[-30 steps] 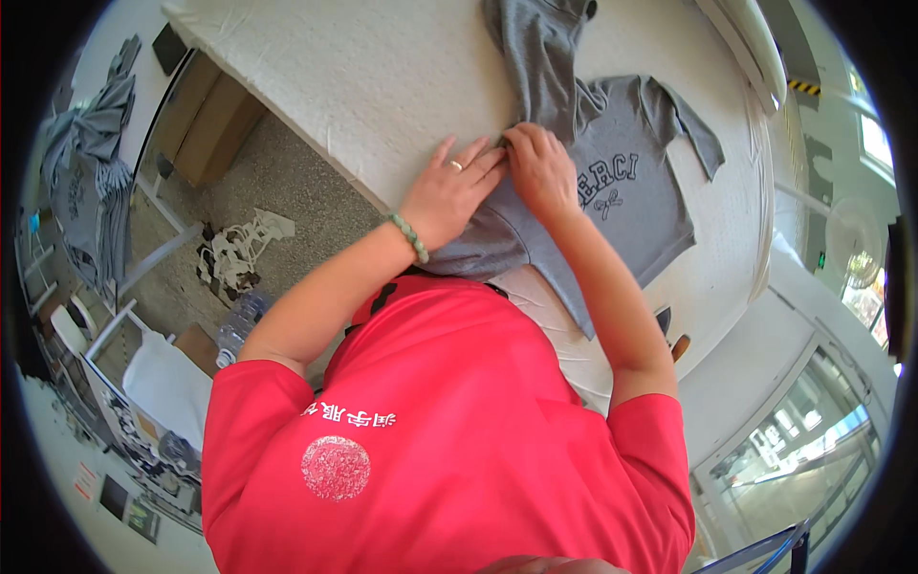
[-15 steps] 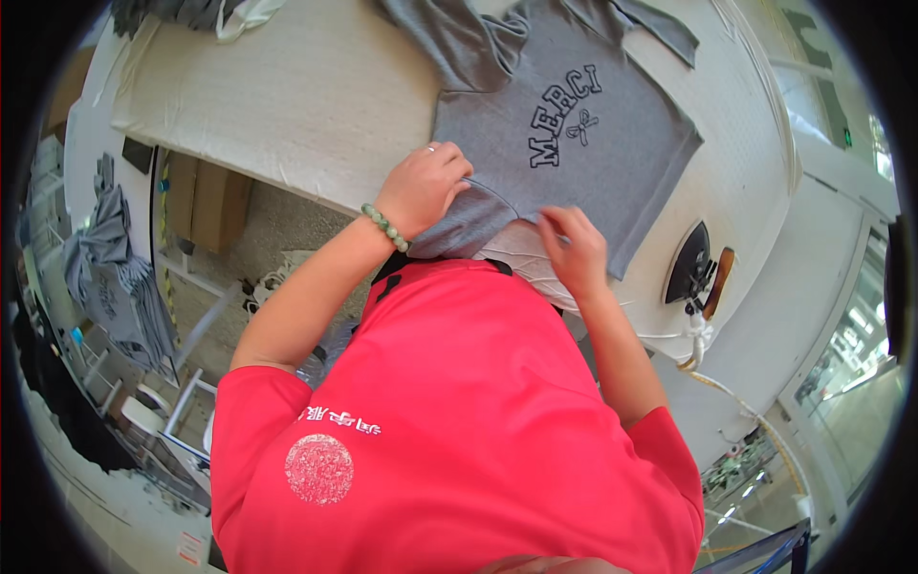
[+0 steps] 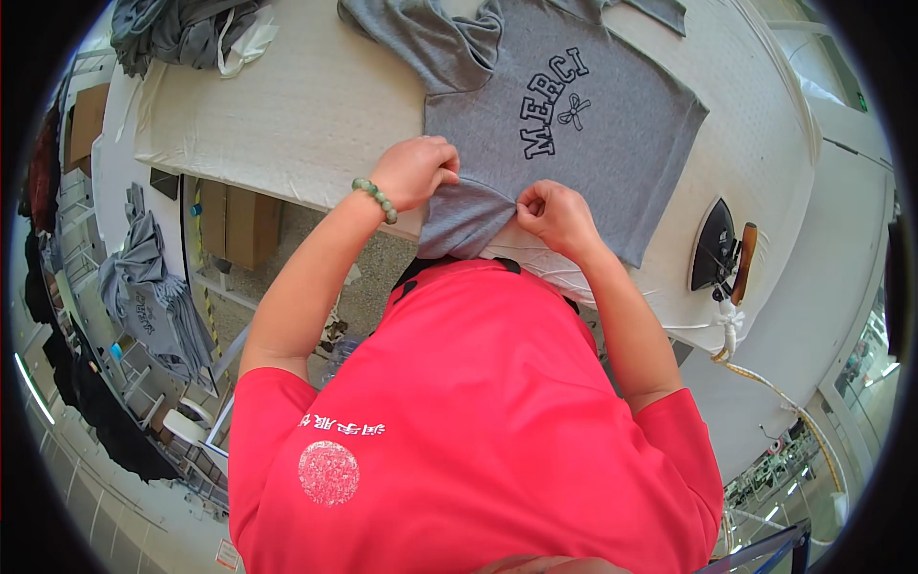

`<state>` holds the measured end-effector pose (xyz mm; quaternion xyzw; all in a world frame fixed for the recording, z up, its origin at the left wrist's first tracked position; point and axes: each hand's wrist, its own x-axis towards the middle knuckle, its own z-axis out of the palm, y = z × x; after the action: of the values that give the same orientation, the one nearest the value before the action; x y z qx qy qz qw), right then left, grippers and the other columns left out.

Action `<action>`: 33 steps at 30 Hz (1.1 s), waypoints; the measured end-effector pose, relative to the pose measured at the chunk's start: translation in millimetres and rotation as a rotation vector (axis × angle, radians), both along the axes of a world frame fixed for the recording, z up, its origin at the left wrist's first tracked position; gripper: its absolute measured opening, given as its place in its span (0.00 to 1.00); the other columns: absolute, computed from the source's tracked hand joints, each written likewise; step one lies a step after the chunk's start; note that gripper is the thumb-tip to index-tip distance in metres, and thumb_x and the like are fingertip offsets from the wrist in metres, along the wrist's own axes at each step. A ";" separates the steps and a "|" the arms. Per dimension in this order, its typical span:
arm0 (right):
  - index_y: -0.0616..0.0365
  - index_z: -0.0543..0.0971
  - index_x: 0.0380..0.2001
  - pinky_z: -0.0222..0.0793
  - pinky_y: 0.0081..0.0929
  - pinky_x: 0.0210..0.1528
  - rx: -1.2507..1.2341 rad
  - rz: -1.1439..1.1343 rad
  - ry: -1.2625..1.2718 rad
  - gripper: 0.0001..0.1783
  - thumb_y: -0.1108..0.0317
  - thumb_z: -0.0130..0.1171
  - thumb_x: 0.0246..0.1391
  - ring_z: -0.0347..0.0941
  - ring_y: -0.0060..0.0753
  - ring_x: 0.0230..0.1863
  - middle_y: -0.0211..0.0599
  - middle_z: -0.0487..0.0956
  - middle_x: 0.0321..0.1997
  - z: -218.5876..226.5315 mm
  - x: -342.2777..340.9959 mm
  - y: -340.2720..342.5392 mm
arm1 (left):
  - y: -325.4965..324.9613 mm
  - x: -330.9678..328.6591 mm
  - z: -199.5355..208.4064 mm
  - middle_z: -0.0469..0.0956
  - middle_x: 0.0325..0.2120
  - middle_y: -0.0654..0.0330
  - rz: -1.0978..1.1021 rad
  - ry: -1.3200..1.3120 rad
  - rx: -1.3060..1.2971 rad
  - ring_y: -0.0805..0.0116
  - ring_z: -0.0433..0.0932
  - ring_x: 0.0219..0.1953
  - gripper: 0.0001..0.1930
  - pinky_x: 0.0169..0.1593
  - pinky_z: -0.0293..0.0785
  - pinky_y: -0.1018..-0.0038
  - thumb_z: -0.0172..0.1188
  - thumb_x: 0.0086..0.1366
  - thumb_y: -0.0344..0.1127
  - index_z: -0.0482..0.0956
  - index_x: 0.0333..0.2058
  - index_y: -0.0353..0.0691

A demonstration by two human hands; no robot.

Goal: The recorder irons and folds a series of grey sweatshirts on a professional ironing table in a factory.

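left hand (image 3: 413, 172) and right hand (image 3: 553, 212) both closed, each pinching the near hem of one grey t-shirt (image 3: 593, 143) with dark printed lettering, spread flat on the white padded table (image 3: 287, 105). one black iron (image 3: 715, 247) with a wooden handle rests at the table's right end. two brown cardboard boxes (image 3: 239, 225) under the table. one grey clothes heap (image 3: 182, 29) at the far left corner.
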<state>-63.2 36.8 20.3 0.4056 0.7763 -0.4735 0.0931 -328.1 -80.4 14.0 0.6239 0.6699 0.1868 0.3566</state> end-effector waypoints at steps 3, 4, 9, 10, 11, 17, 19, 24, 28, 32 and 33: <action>0.56 0.86 0.34 0.78 0.37 0.40 -0.067 -0.026 0.002 0.10 0.63 0.68 0.50 0.84 0.39 0.34 0.38 0.86 0.31 1.3 1.6 2.0 | -6.4 4.2 2.3 0.80 0.33 0.54 0.009 0.050 0.076 0.49 0.79 0.41 0.07 0.45 0.75 0.57 0.69 0.61 0.34 0.80 0.33 0.40; 0.56 0.86 0.34 0.78 0.37 0.40 -0.100 -0.036 0.003 0.10 0.63 0.68 0.50 0.84 0.39 0.34 0.38 0.86 0.31 1.0 2.2 2.4 | -5.6 4.4 1.9 0.80 0.33 0.54 0.005 0.049 0.075 0.49 0.79 0.41 0.07 0.45 0.75 0.57 0.69 0.61 0.34 0.80 0.33 0.40; 0.56 0.86 0.34 0.78 0.37 0.41 -0.178 -0.021 0.003 0.10 0.63 0.67 0.51 0.84 0.42 0.34 0.39 0.86 0.30 1.2 2.4 9.1 | 4.7 -7.4 2.0 0.81 0.33 0.55 -0.036 0.022 -0.047 0.50 0.80 0.41 0.07 0.45 0.75 0.58 0.69 0.61 0.34 0.80 0.34 0.40; 0.56 0.86 0.34 0.78 0.35 0.40 -0.109 0.031 -0.025 0.10 0.63 0.67 0.51 0.83 0.39 0.32 0.38 0.86 0.30 1.6 0.8 9.5 | 6.2 -13.0 3.1 0.81 0.33 0.55 -0.012 -0.057 -0.125 0.51 0.79 0.41 0.07 0.45 0.75 0.59 0.69 0.61 0.34 0.80 0.34 0.40; 0.56 0.86 0.34 0.78 0.34 0.38 -0.040 0.080 -0.053 0.09 0.64 0.67 0.52 0.82 0.36 0.31 0.38 0.85 0.29 4.2 -2.1 8.8 | 6.8 -14.8 3.9 0.81 0.33 0.56 0.010 -0.137 -0.204 0.51 0.79 0.41 0.07 0.45 0.75 0.59 0.69 0.61 0.34 0.81 0.34 0.40; 0.55 0.85 0.35 0.78 0.37 0.38 0.359 0.119 0.154 0.10 0.62 0.66 0.53 0.82 0.40 0.32 0.38 0.84 0.31 1.9 -22.3 -16.9 | -1.5 5.8 0.3 0.80 0.33 0.56 0.004 0.036 0.027 0.52 0.78 0.42 0.06 0.46 0.75 0.60 0.68 0.61 0.34 0.82 0.33 0.41; 0.55 0.84 0.35 0.78 0.39 0.39 0.502 0.182 0.144 0.10 0.62 0.67 0.53 0.82 0.43 0.33 0.37 0.83 0.32 -12.4 -31.5 -21.2 | -3.2 8.0 -0.4 0.80 0.33 0.56 0.030 0.057 0.018 0.53 0.78 0.42 0.06 0.47 0.74 0.60 0.68 0.62 0.35 0.82 0.32 0.41; 0.54 0.83 0.36 0.78 0.43 0.41 0.007 0.235 -0.188 0.09 0.62 0.66 0.54 0.81 0.45 0.38 0.35 0.80 0.34 11.1 -41.3 4.4 | -2.5 11.3 -3.5 0.80 0.33 0.56 0.039 0.078 -0.059 0.52 0.78 0.41 0.06 0.47 0.74 0.59 0.69 0.61 0.35 0.83 0.32 0.41; 0.53 0.83 0.35 0.78 0.43 0.42 0.360 0.227 0.092 0.08 0.62 0.65 0.56 0.81 0.46 0.38 0.36 0.81 0.34 4.2 -39.7 -8.1 | -14.1 37.6 -2.2 0.79 0.32 0.57 0.222 0.168 0.033 0.53 0.78 0.43 0.09 0.49 0.75 0.61 0.72 0.59 0.38 0.83 0.32 0.40; 0.52 0.83 0.35 0.77 0.44 0.41 0.508 0.272 0.430 0.07 0.62 0.64 0.57 0.80 0.47 0.38 0.37 0.80 0.35 0.0 -51.6 -24.6 | -30.7 61.8 -8.8 0.81 0.30 0.58 0.786 0.294 0.350 0.57 0.80 0.40 0.13 0.47 0.76 0.64 0.74 0.59 0.41 0.83 0.33 0.39; 0.52 0.83 0.35 0.77 0.44 0.41 0.504 0.281 0.434 0.07 0.62 0.64 0.57 0.80 0.47 0.38 0.37 0.80 0.35 -1.9 -47.5 -25.2 | -29.5 62.2 -2.6 0.81 0.30 0.58 0.863 0.211 0.184 0.57 0.81 0.38 0.14 0.45 0.77 0.64 0.74 0.59 0.42 0.83 0.34 0.38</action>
<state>-110.8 11.6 18.4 0.1950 0.9185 -0.3249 -0.1127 -265.9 -109.9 11.4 0.3325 0.8818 0.3125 0.1190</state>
